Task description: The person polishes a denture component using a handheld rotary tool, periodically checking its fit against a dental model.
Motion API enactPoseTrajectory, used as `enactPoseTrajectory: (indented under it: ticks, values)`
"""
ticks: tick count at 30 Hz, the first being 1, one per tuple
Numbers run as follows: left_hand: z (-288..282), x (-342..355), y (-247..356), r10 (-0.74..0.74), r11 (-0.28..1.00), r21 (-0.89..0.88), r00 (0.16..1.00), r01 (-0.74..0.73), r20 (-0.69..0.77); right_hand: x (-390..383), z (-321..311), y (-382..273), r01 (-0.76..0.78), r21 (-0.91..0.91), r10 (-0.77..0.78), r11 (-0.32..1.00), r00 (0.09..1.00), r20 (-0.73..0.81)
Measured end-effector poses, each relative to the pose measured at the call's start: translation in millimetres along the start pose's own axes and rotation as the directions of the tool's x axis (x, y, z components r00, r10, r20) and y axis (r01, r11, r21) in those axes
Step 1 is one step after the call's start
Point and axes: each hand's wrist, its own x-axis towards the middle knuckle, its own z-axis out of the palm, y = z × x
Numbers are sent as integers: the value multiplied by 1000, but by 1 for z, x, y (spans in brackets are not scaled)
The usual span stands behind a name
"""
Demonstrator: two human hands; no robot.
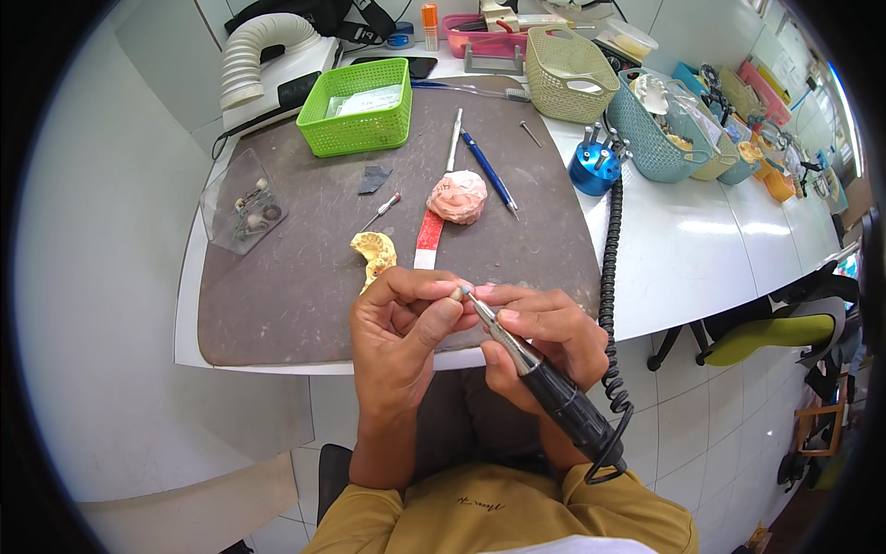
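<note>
My left hand pinches a small pale piece between thumb and fingertips above the mat's front part. My right hand grips a black and silver rotary handpiece, its small bluish-grey tip at the pale piece, touching or very close. A coiled black cord runs up beside it. Just beyond my left hand lies a yellow dental model, partly hidden. A pink molded lump sits on a red-and-white strip, near a blue pen and a small slim tool.
The grey mat carries a clear box at left and a green basket behind. A ribbed white hose stands back left. At right are a blue bur holder, several baskets and a green chair.
</note>
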Motion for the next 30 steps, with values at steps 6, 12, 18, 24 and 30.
enactPoseTrajectory:
  ticks: [6, 12, 18, 24, 30]
  values:
    - [0, 0, -1, 6, 1000, -11, 1000, -6, 2, 2, -1, -1, 5, -7, -5, 1000, 1000, 21]
    - [-2, 1, -3, 23, 1000, -1, 1000, -23, 17, 5, -1, -2, 25, -2, -25, 1000, 999, 41]
    - [-2, 1, -2, 29, 1000, 7, 999, -29, 22, 4, 0, -2, 20, -1, -20, 1000, 999, 29]
    - [5, -1, 2, -19, 999, 43, 999, 21, -44, 0, 0, -1, -11, -25, 11, 1000, 1000, -11]
    - [-1, 1, 0, -13, 1000, 18, 1000, 13, 5, 1, 1, 2, 16, -11, -16, 1000, 1000, -7]
